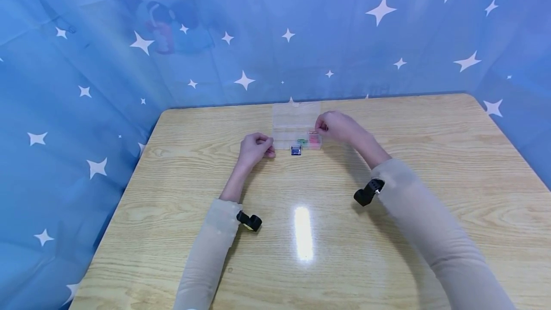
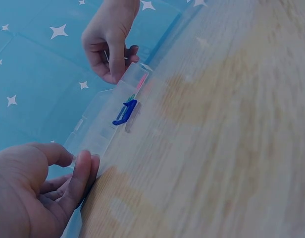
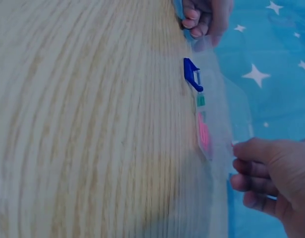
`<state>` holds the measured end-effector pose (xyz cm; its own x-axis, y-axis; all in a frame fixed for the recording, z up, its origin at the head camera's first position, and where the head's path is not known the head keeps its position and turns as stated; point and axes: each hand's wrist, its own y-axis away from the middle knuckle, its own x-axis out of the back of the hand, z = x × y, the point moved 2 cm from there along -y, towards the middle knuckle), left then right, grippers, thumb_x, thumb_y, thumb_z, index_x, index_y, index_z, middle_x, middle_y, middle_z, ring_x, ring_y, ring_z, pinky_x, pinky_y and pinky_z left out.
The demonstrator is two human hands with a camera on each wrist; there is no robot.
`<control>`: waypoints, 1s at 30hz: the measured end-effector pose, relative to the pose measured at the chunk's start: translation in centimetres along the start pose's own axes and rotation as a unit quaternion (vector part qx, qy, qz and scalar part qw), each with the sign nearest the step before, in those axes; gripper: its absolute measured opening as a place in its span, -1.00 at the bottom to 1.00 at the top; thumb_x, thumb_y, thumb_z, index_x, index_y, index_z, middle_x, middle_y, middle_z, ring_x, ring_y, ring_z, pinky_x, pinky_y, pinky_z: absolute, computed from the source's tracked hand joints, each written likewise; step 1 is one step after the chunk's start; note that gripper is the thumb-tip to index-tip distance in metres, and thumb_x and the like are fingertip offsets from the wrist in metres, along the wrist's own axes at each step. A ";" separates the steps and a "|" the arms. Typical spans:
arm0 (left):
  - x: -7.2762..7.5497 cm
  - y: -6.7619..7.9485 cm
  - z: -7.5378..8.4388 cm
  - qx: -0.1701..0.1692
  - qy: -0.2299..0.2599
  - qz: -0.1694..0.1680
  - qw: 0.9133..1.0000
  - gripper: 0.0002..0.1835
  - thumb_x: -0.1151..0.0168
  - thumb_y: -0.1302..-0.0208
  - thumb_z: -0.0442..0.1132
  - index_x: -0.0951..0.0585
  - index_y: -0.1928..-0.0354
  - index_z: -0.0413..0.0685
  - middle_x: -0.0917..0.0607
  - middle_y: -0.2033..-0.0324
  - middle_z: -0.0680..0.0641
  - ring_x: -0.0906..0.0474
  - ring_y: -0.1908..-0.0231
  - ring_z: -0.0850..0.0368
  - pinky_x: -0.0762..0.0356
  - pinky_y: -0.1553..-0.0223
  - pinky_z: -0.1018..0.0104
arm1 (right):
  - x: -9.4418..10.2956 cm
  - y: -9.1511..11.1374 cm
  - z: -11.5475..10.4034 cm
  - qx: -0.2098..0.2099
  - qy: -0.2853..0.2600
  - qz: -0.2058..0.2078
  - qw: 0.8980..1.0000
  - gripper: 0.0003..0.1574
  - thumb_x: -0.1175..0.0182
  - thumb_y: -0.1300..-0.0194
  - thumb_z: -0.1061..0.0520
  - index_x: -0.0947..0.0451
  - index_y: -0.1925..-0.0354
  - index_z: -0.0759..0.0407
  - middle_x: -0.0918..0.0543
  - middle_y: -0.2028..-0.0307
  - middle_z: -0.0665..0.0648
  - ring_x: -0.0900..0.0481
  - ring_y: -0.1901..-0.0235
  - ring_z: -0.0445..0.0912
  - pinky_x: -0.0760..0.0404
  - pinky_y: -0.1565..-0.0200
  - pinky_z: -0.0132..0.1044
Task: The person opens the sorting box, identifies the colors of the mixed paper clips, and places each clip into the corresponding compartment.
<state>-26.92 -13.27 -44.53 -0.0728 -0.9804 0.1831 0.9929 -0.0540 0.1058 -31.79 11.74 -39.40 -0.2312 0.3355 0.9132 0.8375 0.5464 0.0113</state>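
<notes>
A clear plastic compartment box (image 1: pixel 281 138) stands near the table's far edge, its see-through lid (image 1: pixel 297 115) raised behind. Pink pieces (image 3: pixel 203 133) fill its right-end compartment, with green pieces (image 1: pixel 302 141) next to them. Against the front wall leans a small blue, frame-like piece (image 2: pixel 125 112). My left hand (image 1: pixel 257 149) pinches the box's left end between thumb and finger. Over the right end is my right hand (image 1: pixel 337 127), fingers curled and fingertips together at a tiny bit of red; its exact shape is too small to tell.
The wooden table (image 1: pixel 267 243) extends broadly in front of and beside the box. A blue star-patterned cloth (image 1: pixel 275 56) hangs close behind the table's far edge. Each sleeve carries a black wrist camera (image 1: pixel 249 221).
</notes>
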 end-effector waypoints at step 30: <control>0.9 0.3 0.2 -0.012 -0.009 0.012 1.000 -0.75 -0.09 -0.28 -0.28 -0.54 0.17 -0.40 -0.64 0.45 -0.31 -0.64 0.53 -0.09 -0.66 0.44 0.21 | 0.5 1.7 0.1 0.022 -0.005 0.029 0.999 -0.80 -0.08 -0.29 0.17 -0.60 0.24 0.23 -0.61 0.36 0.08 -0.53 0.38 -0.11 -0.56 0.32 -0.23</control>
<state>-26.71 -14.12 -44.10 -0.0495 -0.9778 0.2037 0.9964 -0.0344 0.0774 -30.53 12.85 -38.98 -0.1870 0.3747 0.9081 0.8277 0.5580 -0.0598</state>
